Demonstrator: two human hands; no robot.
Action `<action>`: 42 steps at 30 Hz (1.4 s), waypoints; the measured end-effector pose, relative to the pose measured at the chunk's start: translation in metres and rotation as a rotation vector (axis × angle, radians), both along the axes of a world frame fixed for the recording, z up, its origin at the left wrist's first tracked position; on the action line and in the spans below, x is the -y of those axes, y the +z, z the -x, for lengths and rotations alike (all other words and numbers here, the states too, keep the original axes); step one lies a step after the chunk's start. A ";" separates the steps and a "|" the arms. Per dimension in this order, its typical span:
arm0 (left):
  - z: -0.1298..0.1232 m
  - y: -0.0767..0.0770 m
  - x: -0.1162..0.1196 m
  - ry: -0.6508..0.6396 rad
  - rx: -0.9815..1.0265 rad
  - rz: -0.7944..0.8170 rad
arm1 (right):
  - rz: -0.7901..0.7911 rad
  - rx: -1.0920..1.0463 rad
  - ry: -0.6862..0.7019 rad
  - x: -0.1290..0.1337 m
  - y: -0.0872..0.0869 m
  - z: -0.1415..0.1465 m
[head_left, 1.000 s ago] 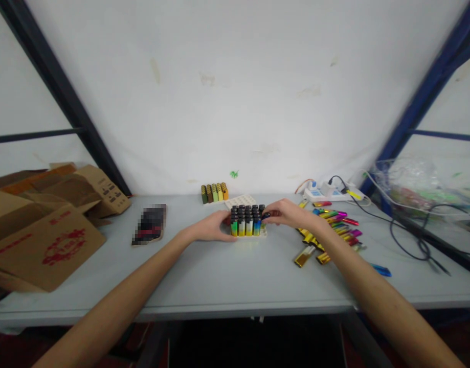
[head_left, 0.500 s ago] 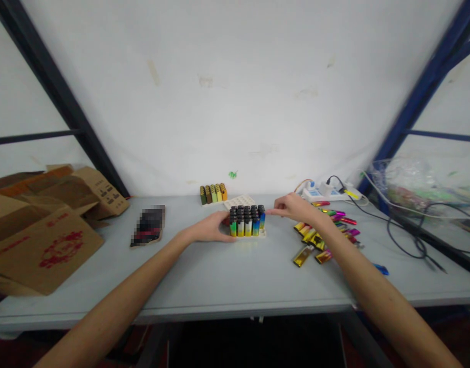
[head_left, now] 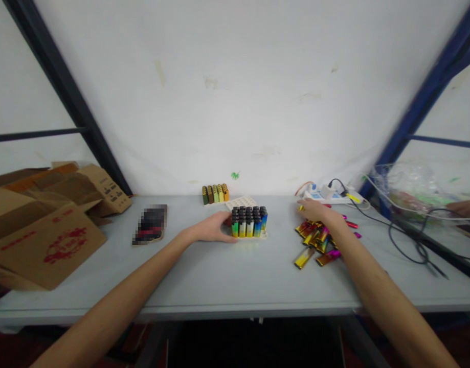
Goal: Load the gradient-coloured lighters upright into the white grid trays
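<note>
Lighters [head_left: 247, 225] with black tops stand upright in rows in a pale tray [head_left: 264, 234] at the middle of the table. My left hand [head_left: 215, 226] is closed around the left side of this group, thumb at the front. To the right, my right hand [head_left: 318, 210] is over the back of a loose pile of shiny lighters [head_left: 315, 237], coloured gold, red and purple. A small yellow lighter end [head_left: 301, 208] shows at its fingertips; the rest of it is hidden by the hand.
Behind the tray are an unfilled pale tray [head_left: 242, 202] and a second block of green-to-orange lighters [head_left: 215, 194]. Cardboard boxes [head_left: 66, 240] and a blurred phone-like object [head_left: 150, 225] lie left. A power strip [head_left: 327, 195], black cables [head_left: 407, 255] and another person's hand [head_left: 465, 208] are right.
My right hand has moved right from the edge of the standing lighters to the loose pile, where a yellow lighter shows at its fingertips. My left hand stays on the group.
</note>
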State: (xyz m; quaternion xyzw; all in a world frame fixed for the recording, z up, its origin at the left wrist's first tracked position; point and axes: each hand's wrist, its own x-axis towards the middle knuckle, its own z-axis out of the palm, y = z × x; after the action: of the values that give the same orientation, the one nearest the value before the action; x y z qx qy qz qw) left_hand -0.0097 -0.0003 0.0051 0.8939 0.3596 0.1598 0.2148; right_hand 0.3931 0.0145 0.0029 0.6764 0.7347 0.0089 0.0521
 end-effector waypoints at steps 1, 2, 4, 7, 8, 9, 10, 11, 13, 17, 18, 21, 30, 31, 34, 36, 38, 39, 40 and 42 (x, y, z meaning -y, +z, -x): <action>0.000 0.000 0.000 0.005 -0.002 -0.004 | 0.038 0.001 0.018 0.001 0.001 0.000; 0.000 -0.001 0.000 0.010 -0.003 -0.007 | 0.067 0.002 0.038 0.003 0.004 0.001; 0.001 -0.002 0.000 0.014 0.003 -0.001 | 0.110 0.005 0.063 0.007 0.011 0.002; 0.002 -0.003 0.000 0.004 0.023 0.030 | 0.135 0.002 0.081 0.015 0.023 0.004; 0.002 -0.003 0.000 0.003 0.025 0.034 | 0.132 -0.003 0.085 0.017 0.027 0.005; 0.002 -0.002 0.000 0.004 0.023 0.032 | 0.122 -0.010 0.086 0.018 0.029 0.007; 0.001 -0.001 0.001 0.009 0.017 0.024 | 0.110 -0.018 0.081 0.018 0.029 0.009; 0.001 -0.001 0.001 0.013 0.008 0.014 | 0.097 -0.024 0.072 0.017 0.028 0.010; 0.000 0.001 0.002 0.016 -0.008 0.000 | 0.054 -0.039 0.024 0.014 0.023 0.014; -0.001 0.002 0.002 0.003 -0.010 0.015 | -0.067 -0.085 -0.121 0.007 0.007 0.020; 0.000 0.001 0.001 0.001 -0.003 0.018 | -0.081 -0.093 -0.135 0.006 0.005 0.020; 0.000 -0.001 0.000 0.001 0.011 0.025 | -0.080 -0.103 -0.111 0.004 0.003 0.020; 0.001 0.000 0.001 0.018 0.003 0.046 | -0.029 -0.069 -0.009 0.008 0.009 0.034; 0.001 0.000 0.001 0.013 0.006 0.045 | -0.022 -0.062 -0.001 0.008 0.009 0.036; 0.002 -0.003 -0.002 -0.003 0.010 0.037 | -0.011 -0.041 0.006 0.008 0.009 0.038; 0.002 -0.004 -0.002 -0.004 0.004 0.036 | -0.013 -0.031 0.005 0.009 0.008 0.038; 0.002 -0.004 -0.002 -0.004 0.005 0.041 | -0.025 -0.029 0.000 0.009 0.007 0.037; 0.002 -0.003 -0.001 -0.007 0.009 0.046 | -0.037 -0.032 -0.004 0.010 0.007 0.038; 0.001 -0.002 -0.001 -0.012 0.015 0.050 | -0.051 -0.037 -0.009 0.010 0.007 0.038; 0.001 -0.001 0.000 -0.015 0.019 0.054 | -0.085 -0.049 -0.025 0.010 0.007 0.040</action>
State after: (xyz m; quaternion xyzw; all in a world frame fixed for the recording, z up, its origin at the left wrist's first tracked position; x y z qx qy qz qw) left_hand -0.0104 -0.0005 0.0040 0.8888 0.3552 0.1569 0.2436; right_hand 0.3529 0.0043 0.0097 0.6871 0.7262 0.0230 0.0057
